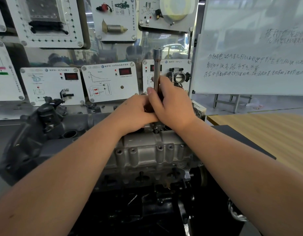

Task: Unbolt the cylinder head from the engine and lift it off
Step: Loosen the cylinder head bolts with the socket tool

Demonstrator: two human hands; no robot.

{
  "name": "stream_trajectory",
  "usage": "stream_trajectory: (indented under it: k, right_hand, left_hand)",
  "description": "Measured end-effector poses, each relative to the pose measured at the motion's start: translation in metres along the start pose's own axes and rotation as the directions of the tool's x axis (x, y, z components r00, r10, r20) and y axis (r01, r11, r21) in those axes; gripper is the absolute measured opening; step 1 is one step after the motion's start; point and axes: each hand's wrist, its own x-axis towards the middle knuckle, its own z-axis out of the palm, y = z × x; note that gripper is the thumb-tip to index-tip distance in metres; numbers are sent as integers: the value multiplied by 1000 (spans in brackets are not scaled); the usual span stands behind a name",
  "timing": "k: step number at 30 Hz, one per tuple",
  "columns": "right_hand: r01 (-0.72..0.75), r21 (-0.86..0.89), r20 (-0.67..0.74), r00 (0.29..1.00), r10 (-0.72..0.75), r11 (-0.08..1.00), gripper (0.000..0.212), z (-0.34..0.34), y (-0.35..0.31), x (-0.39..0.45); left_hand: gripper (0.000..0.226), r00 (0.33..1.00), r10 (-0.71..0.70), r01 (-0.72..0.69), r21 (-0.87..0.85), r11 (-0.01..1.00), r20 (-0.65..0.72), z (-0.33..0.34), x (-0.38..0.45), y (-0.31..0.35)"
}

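I gripped the long socket bar (pixel 156 70) with both hands — right hand (pixel 173 106) high, left hand (pixel 137 114) low — standing it upright on a bolt (pixel 155 129) atop the cylinder head (pixel 147 150), on the engine before me; keeping it plumb seemed key.

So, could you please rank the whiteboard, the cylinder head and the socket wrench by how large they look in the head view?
1. whiteboard
2. cylinder head
3. socket wrench
The whiteboard stands farther away, so its lead is safe.

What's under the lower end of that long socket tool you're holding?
The tool stands upright on the cylinder head. Right hand and left hand grip it, covering most of its lower end; any bolt stays hidden.
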Motion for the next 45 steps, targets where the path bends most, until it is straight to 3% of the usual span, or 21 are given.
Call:
stream_trajectory:
  k: [3, 10, 15, 19, 24, 31, 37, 41, 45]
  right_hand:
    - [10, 24, -6, 1000, -10, 1000, 18, 1, -1, 0]
    - [23, 0, 20, 1000, -23, 1000, 48, -2, -2, 0]
    - [10, 14, 20, 1000, -10, 1000, 25, -1, -1, 0]
    - [6, 20, 17, 1000, -6, 1000, 22, -2, 1, -1]
    - [-22, -13, 5, 1000, 22, 1000, 51, -3, -2, 0]
    - [12, 20, 10, 1000, -12, 1000, 26, 0, 2, 0]
    - [5, -17, 3, 1000, -5, 1000, 50, -3, -2, 0]
    - [20, -5, -7, 1000, -20, 1000, 28, -1, -1, -1]
    - [10, -2, 15, 1000, -10, 1000, 24, 0, 2, -1]
  left_hand:
    - [14, 1000, -5, 5, -13, 1000, 17, 0, -1, 0]
    - [18, 1000, -5, 5, -18, 1000, 24, -1, -1, 4]
    - [19, 1000, 14, -13, -56, 998, 25, 1, 0, 5]
    - [28, 1000, 18, -17, -79, 997, 22, 0, -3, 6]
    - [16, 1000, -4, 4, -18, 1000, 8, 0, -3, 8]
    - [25, 1000, 17, -17, -57, 998, 7, 0, -1, 4]
    - [42, 999, 49, -49, -39, 998, 9, -2, -1, 3]
    - [16, 1000, 1, -3, -50, 999, -28, 1, 0, 2]
    - [21, 1000, 12, -12, -54, 998, 9, 0, -1, 3]
